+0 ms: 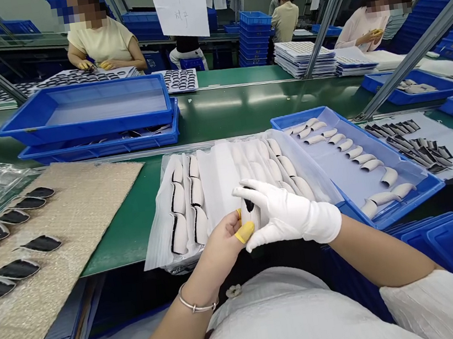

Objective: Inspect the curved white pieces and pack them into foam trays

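Note:
In front of my body, my left hand (237,230), with yellow finger cots on its thumb and a finger, pinches a curved white ribbed piece (251,215) with a dark hollow inside. My right hand (282,212), in a white glove, curves around the same piece from the right, thumb below and fingers above. Just beyond both hands lies a packing tray (161,211) lined with thin white foam sheet. Rows of similar curved pieces (177,198) with black edges stand in its left part. More pieces (287,167) rest under and between the foam at its right.
A blue tray (433,187) at right holds more curved pieces. Dark folded pieces (416,150) lie farther right. On the left, a tan padded board (88,199) carries black flat pieces. Stacked blue trays (87,129) stand behind. Co-workers (104,46) sit across the green bench.

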The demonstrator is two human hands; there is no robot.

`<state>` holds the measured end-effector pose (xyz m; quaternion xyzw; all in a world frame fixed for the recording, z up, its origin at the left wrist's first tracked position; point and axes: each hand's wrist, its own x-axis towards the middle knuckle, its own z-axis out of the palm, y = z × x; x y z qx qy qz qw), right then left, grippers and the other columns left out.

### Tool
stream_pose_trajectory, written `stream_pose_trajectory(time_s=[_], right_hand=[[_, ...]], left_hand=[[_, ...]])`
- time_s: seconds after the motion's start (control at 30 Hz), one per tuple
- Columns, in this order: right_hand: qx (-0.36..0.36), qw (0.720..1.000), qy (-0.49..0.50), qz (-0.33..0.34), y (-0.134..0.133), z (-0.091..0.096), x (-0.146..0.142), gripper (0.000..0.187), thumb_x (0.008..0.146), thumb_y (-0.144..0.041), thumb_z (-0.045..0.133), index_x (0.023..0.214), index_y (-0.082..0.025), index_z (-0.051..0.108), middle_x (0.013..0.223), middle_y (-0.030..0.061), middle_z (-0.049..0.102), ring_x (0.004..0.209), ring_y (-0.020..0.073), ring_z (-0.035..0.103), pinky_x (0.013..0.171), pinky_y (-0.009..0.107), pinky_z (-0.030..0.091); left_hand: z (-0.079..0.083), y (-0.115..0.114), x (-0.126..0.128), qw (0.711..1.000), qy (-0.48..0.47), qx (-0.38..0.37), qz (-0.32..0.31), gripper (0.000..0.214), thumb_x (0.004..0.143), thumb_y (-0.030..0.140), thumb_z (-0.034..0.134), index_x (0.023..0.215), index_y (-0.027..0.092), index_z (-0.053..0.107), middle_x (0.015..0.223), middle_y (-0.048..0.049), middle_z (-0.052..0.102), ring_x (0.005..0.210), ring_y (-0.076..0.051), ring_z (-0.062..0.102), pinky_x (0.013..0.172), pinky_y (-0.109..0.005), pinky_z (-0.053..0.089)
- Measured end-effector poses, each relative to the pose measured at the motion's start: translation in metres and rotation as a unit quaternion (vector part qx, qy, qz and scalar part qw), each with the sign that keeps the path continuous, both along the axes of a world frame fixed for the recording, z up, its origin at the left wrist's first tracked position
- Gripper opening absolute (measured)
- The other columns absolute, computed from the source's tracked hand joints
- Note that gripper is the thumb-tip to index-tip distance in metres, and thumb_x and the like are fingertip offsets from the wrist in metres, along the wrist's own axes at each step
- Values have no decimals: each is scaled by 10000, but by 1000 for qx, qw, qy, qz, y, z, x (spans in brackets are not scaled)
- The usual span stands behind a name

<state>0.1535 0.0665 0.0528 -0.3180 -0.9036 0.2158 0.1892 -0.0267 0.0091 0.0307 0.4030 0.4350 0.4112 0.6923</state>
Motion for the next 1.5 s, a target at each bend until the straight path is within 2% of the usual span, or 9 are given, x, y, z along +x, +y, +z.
stream_pose_trajectory(time_s=[0.2,0.3,0.4,0.53,0.7,0.87,1.07,1.37,1.5], right_hand=[[37,999,-7,21,-3,-4,-11,918,669,-653,782,1381,-139,514,1423,265,450,1225,424,544,974,584,486],[10,999,44,-5,-1,-3,-13,840,650,-560,822,1336,-167,535,1417,234,454,1230,392,548,996,559,479],[-40,989,139,-9,-2,-4,-16,874,627,-500,857,1361,-220,474,1491,198,371,1349,364,462,1078,542,423],[-96,961,258,38,-5,-13,-20,906,605,-420,893,1362,-250,424,1548,180,286,1454,331,336,1159,520,336],[-143,944,291,56,-12,-23,-22,857,686,-342,860,1403,-293,393,1627,135,199,1507,320,238,1206,535,237],[-150,939,304,50,-17,-23,-21,815,682,-306,873,1372,-282,441,1632,130,196,1523,321,186,1195,528,266],[-174,935,307,-31,-15,-13,-23,583,740,-324,821,1258,-247,565,1566,116,334,1472,292,319,1198,481,285],[-208,881,368,-211,37,-16,-12,484,812,-379,743,1234,-229,560,1435,86,504,1361,223,463,1161,435,359],[-230,852,403,-242,30,-13,-5,364,842,-395,707,1135,-203,604,1204,79,641,1134,207,609,1025,403,479]], left_hand=[[-1,0,-2,1000,24,-17,3,391,772,350,779,1101,168,673,1024,-76,723,1007,-266,650,853,-348,490],[-6,-2,-6,1000,-8,-6,12,399,845,505,699,1092,192,683,906,-40,704,909,-224,641,795,-323,496],[-12,-2,-6,992,-117,-42,-1,456,902,607,573,1026,190,709,855,-50,698,820,-199,633,699,-299,497],[-19,-2,0,967,-237,-92,-15,344,831,513,725,939,187,735,867,-56,724,858,-205,672,675,-266,514],[-26,-3,1,950,-288,-118,-2,461,773,593,751,911,153,743,828,-72,737,826,-207,709,666,-251,556],[-30,-4,0,942,-306,-134,33,459,770,562,771,963,147,731,852,-56,735,716,-142,689,595,-196,547],[-25,-6,5,935,-328,-132,29,356,774,457,807,978,181,712,908,-32,723,788,-132,675,762,-234,568],[-23,-14,5,941,-312,-130,-16,385,797,445,791,1048,180,668,915,-68,722,793,-129,678,765,-230,565],[-21,-12,3,945,-301,-131,17,405,784,452,802,1056,184,665,934,-63,726,799,-133,683,788,-244,568]])
